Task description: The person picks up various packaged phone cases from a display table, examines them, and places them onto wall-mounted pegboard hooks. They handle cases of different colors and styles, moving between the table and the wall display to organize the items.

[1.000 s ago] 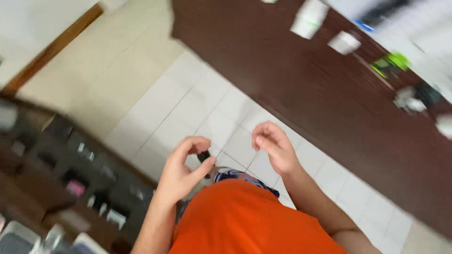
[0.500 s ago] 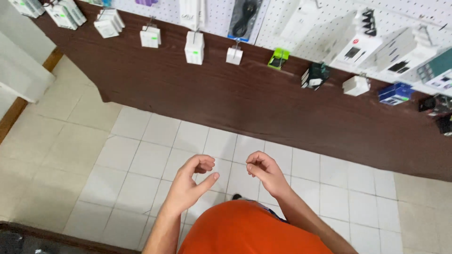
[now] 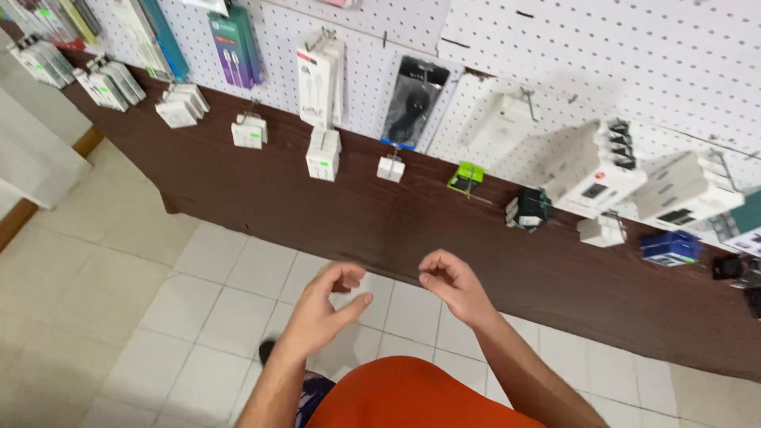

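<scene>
Both hands hover empty below the dark wooden panel (image 3: 380,214), left hand (image 3: 329,305) loosely curled and right hand (image 3: 448,285) half-closed (fingers gripping nothing), so this looks like an approach needing a reach upward.

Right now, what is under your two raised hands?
Under the left hand and right hand: pale square floor tiles and the dark brown wall panel. The orange shirt hides the floor nearer the body.

You can see two hands, your left hand (image 3: 325,305) and your right hand (image 3: 448,281). On the wall hang one purple box (image 3: 235,47), one black packet (image 3: 412,103), one green packet (image 3: 466,177) and one blue box (image 3: 670,247).
</scene>
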